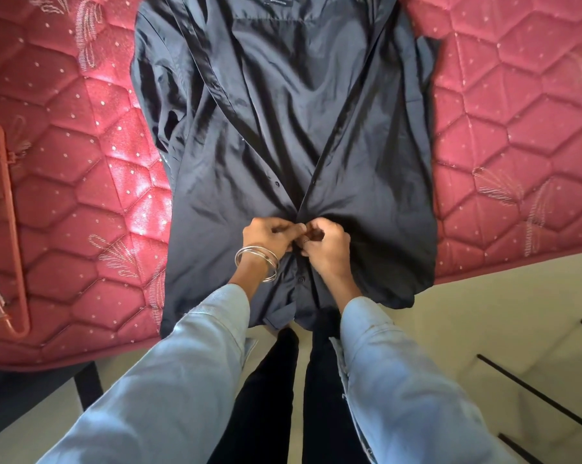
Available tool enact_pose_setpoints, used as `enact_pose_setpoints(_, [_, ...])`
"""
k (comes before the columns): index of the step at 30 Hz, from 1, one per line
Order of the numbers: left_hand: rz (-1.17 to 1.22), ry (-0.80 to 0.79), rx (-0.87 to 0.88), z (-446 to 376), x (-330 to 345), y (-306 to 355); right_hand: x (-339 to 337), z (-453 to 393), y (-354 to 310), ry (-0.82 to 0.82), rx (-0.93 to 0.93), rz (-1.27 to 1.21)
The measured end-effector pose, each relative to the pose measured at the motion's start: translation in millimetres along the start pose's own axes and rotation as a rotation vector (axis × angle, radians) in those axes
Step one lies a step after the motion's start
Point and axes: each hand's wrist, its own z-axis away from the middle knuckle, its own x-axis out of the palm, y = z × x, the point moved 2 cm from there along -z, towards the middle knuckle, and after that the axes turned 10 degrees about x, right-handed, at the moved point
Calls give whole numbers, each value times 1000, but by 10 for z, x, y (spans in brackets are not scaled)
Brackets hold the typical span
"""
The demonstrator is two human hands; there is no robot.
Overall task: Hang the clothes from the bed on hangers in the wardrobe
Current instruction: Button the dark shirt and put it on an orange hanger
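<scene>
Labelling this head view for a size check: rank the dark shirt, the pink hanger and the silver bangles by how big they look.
1. dark shirt
2. pink hanger, cut off at the frame edge
3. silver bangles on the left wrist

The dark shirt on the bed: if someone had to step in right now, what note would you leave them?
Left hand and right hand: both pinch the front edges of the dark shirt together near its lower part, apparently working a button.
Shirt: spread flat on the red mattress, collar away from the person, hem over the bed's edge. Upper front lies open.
Hanger: red, lying on the mattress at the far left, untouched.
Done: shirt laid out.
Left: finish the buttons if wanted, put the shirt on the hanger, carry it to the wardrobe, which is not in view.
</scene>
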Motion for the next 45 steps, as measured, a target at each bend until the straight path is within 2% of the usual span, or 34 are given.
enact_pose_setpoints(3, [-51, 75, -20, -27, 27, 14, 42, 31, -27, 62, -61, 37])
enact_pose_setpoints(7, [-115, 122, -6, -28, 67, 68, 50, 37, -4, 61, -83, 3])
enact_pose_setpoints(21, [-17, 208, -43, -56, 134, 36, -11, -18, 63, -15, -1, -130])
enact_pose_setpoints(27, [-27, 201, -75, -40, 152, 75, -63, -6, 16, -86, 141, -243])
enact_pose_setpoints(28, [-38, 201, -80, -37, 154, 76, -71, -9, -4, -78, 122, -215])
enact_pose_setpoints(32, [-39, 241, -171, -33, 162, 127, -46, 2, -109, 117, -285, 232])
enact_pose_setpoints(35, [52, 277, -277, -78, 183, 131, 0, 22, -102, 179, -405, 349])
enact_pose_setpoints(40, [228, 228, -358, -158, 219, 87, 3, 46, -35, 146, -540, 280])
enact_pose_setpoints(45, [234, 207, -287, -120, 255, 162, -25, 28, -20, 138, -368, 0])
